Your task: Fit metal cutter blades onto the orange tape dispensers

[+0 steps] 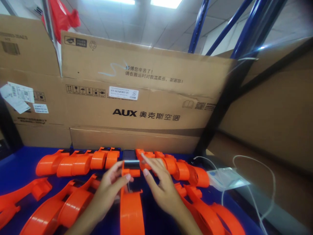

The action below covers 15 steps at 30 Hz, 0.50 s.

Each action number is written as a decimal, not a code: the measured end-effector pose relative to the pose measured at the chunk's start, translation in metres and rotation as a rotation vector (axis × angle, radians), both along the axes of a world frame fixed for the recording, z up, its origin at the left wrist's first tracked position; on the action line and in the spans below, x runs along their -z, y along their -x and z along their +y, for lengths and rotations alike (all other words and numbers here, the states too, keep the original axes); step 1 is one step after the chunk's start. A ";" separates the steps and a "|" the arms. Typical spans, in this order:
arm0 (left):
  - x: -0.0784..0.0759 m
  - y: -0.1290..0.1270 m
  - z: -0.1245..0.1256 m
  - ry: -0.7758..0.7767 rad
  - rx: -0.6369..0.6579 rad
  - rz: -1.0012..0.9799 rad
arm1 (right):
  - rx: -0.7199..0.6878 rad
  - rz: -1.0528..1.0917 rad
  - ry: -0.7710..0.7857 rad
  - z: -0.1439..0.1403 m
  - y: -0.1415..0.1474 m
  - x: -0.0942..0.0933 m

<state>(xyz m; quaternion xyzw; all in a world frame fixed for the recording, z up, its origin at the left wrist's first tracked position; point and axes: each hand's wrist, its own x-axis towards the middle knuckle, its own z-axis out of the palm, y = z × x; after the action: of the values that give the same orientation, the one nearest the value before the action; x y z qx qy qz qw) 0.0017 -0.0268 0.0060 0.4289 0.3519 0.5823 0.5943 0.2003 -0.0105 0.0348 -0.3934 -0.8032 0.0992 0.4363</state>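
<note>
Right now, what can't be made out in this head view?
- Orange part: its lower end is cut off by the bottom edge.
- Its metal end: partly hidden by the left hand and right hand.
- White label on the cardboard box: print too small.

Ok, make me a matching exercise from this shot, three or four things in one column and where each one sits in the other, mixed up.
Things:
1. orange part with dark strip
2. AUX carton
3. white cable
4. red bag

Places:
A. top left, above the cartons
B. between left hand and right hand
C. right side
D. behind the bench

Pairs: 1-B, 2-D, 3-C, 4-A
</note>
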 end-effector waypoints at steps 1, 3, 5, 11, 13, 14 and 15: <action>0.000 0.001 0.000 0.025 -0.009 -0.013 | 0.064 -0.012 0.005 0.001 -0.002 -0.001; -0.001 0.003 0.000 0.067 -0.027 -0.038 | 0.214 -0.116 0.031 0.003 -0.008 -0.002; -0.002 0.005 0.001 0.082 -0.036 -0.058 | 0.329 -0.294 0.088 0.002 -0.013 -0.001; -0.004 0.004 0.002 0.051 -0.024 -0.045 | 0.334 -0.576 0.205 -0.002 -0.020 0.014; -0.002 0.004 0.002 0.044 -0.028 -0.032 | 0.312 -0.597 0.219 -0.002 -0.016 0.020; -0.002 0.004 0.002 0.046 -0.034 -0.027 | 0.299 -0.600 0.229 -0.001 -0.014 0.022; -0.001 0.004 0.002 0.052 -0.040 -0.022 | 0.279 -0.600 0.239 -0.001 -0.011 0.024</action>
<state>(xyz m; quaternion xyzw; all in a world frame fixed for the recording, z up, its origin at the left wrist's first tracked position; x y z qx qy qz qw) -0.0020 -0.0244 0.0068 0.3996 0.3689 0.5895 0.5973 0.2110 -0.0113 0.0110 -0.5594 -0.8167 0.0120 0.1410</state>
